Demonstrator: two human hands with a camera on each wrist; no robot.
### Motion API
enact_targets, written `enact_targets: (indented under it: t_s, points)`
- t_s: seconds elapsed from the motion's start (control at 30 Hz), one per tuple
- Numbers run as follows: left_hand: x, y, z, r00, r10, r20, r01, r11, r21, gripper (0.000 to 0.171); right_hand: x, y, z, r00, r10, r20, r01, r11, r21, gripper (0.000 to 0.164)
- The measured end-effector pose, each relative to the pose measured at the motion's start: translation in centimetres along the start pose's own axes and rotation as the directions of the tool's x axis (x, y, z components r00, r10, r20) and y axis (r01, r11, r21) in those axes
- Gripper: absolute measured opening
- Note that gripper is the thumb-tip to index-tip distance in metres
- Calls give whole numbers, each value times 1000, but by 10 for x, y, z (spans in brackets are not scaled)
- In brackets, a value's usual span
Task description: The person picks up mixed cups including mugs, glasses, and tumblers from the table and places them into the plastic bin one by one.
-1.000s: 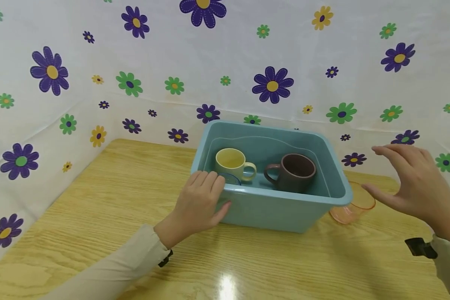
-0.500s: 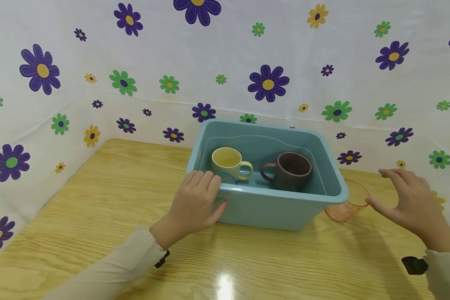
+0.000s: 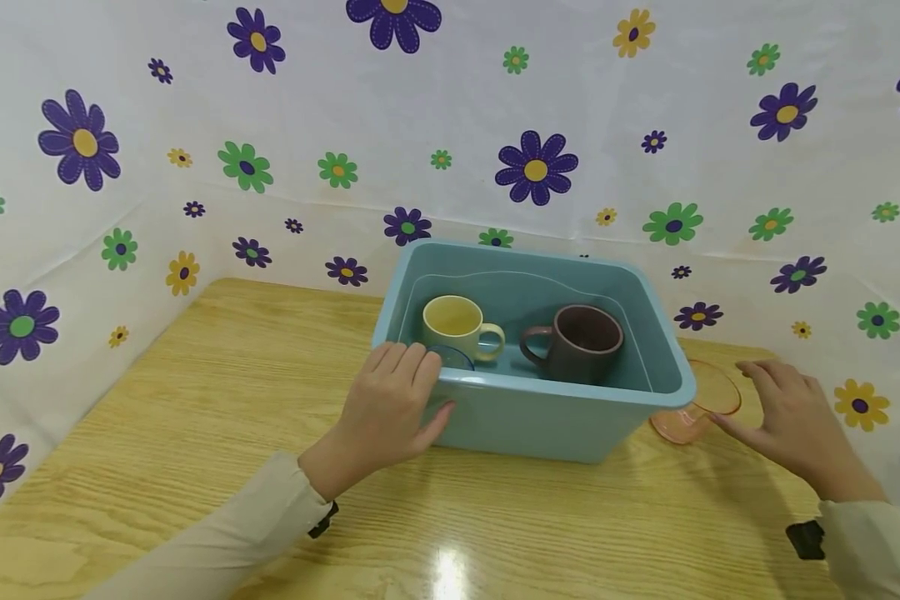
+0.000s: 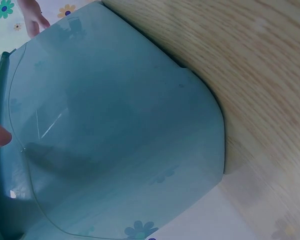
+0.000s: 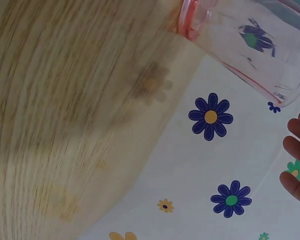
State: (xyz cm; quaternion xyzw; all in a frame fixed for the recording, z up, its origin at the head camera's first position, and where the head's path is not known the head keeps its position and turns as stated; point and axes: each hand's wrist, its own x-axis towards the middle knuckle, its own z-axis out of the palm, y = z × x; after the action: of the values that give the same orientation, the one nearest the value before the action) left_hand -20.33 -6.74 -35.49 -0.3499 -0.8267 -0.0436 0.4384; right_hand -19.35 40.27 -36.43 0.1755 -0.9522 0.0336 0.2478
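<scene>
In the head view my left hand (image 3: 390, 400) grips the front rim of a blue plastic bin (image 3: 525, 421), fingers curled over it and thumb against the outer wall. A yellow mug (image 3: 453, 321) and a dark brown mug (image 3: 581, 346) stand inside the bin. Partly hidden by my left hand is a clear cup with a blue rim (image 3: 453, 357). My right hand (image 3: 795, 429) is at the right of a clear orange-pink cup (image 3: 682, 423), thumb and fingers spread around its near side. In the right wrist view the fingers (image 5: 295, 145) show apart from this cup (image 5: 260, 47).
A wooden table (image 3: 232, 467) carries the bin and the orange-pink cup, which stands close beside the bin's right end. Behind rises a white cloth with flowers (image 3: 307, 108), also along the left side.
My right hand has come down and to the left, up to the orange-pink cup. The left hand keeps its grip on the bin's rim; the bin and mugs have stayed in place.
</scene>
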Motion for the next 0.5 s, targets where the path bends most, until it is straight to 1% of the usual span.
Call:
enact_targets:
  t_s: [0.17, 0.5]
  points:
    - [1, 0, -1, 1000, 1, 3, -1, 1000, 8, 43, 3, 1, 5, 1000, -2, 24, 3, 999, -37, 77]
    - [1, 1, -1, 1000, -3, 6, 3, 1000, 1, 42, 8, 4, 15, 998, 5, 61, -3, 999, -43, 76]
